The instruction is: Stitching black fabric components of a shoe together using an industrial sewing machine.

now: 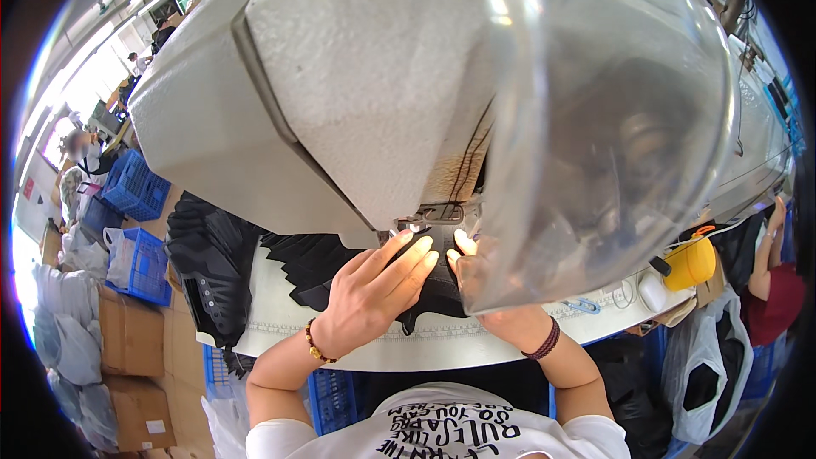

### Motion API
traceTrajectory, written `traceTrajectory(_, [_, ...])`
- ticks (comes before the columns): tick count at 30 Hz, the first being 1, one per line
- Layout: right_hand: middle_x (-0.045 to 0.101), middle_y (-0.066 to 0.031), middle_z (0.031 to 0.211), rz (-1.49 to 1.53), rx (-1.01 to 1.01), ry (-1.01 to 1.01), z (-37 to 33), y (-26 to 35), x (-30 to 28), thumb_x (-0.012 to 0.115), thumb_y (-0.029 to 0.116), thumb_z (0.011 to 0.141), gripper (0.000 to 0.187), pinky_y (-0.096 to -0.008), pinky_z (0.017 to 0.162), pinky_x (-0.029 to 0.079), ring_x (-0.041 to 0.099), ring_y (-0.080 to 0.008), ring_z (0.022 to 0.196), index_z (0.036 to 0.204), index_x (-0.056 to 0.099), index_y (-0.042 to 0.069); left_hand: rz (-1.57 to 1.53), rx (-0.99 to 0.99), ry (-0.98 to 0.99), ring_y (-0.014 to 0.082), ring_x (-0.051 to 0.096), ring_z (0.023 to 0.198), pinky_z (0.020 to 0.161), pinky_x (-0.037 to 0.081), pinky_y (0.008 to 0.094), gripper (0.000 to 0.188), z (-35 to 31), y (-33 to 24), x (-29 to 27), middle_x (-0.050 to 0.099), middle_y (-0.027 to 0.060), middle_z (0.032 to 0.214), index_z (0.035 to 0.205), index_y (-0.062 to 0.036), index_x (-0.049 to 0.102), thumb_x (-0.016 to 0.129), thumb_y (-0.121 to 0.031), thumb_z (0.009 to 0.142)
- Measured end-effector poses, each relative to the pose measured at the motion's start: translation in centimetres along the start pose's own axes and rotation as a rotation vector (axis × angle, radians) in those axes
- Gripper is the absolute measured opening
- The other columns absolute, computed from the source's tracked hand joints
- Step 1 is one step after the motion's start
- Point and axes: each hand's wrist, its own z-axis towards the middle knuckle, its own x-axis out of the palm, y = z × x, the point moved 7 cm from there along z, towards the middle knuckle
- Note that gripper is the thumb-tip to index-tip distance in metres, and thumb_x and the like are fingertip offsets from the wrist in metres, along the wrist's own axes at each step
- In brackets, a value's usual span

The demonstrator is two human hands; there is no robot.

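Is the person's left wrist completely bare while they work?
No, a beaded bracelet sits just behind the left hand.

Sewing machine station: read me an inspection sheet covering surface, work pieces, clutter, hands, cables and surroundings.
Surface: white table, ruler markings along its near edge.
Work pieces: black piece below the grey machine head; black shoe uppers piled at left.
Clutter: yellow container at the right.
Hands: left hand has fingertips at the black piece; right hand partly behind the clear guard, grip unclear.
Cables: white cord near the yellow container.
Surroundings: blue crates and cardboard boxes at left; another person far right.
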Motion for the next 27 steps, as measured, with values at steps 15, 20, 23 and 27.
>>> traceTrajectory(15, [0.059,-0.0097,0.084,-0.016,0.059,0.121,0.4,0.8,-0.1,0.061,0.010,0.056,0.046,-0.0468,0.079,0.042,0.054,-0.0272,0.084,0.102,0.061,0.009,-0.160,-0.007,0.065,0.0209,0.059,0.087,0.064,0.048,0.0300,0.035,1.2,1.4,-0.7,0.057,0.0075,0.106,0.100,-0.0025,0.059,0.063,-0.005,0.065])
traceTrajectory(20, [0.059,-0.0135,0.090,0.017,0.081,0.148,0.7,0.5,0.4,0.061,0.011,0.056,0.050,-0.0460,0.078,0.043,0.053,-0.0297,0.088,0.107,0.059,0.009,-0.177,-0.018,0.073,0.0206,0.058,0.089,0.067,0.048,0.0309,0.037,1.5,1.5,-0.8,0.057,0.0072,0.105,0.100,-0.0017,0.059,0.062,-0.003,0.063])
traceTrajectory(23, [0.058,-0.0135,0.090,-0.021,0.063,0.117,1.2,0.9,-0.3,0.060,0.011,0.059,0.048,-0.0446,0.076,0.043,0.053,-0.0304,0.088,0.107,0.059,0.010,-0.152,-0.013,0.033,0.0204,0.058,0.088,0.068,0.047,0.0317,0.039,1.2,1.6,-0.4,0.057,0.0069,0.104,0.099,-0.0013,0.059,0.061,-0.001,0.061])
traceTrajectory(27, [0.056,-0.0100,0.099,-0.068,0.096,0.061,1.2,0.9,-0.7,0.061,0.008,0.058,0.053,-0.0417,0.076,0.042,0.053,-0.0279,0.086,0.111,0.057,0.011,-0.117,-0.029,0.014,0.0201,0.058,0.078,0.070,0.045,0.0324,0.041,0.7,1.9,0.3,0.056,0.0068,0.099,0.100,-0.0020,0.060,0.058,0.000,0.058])
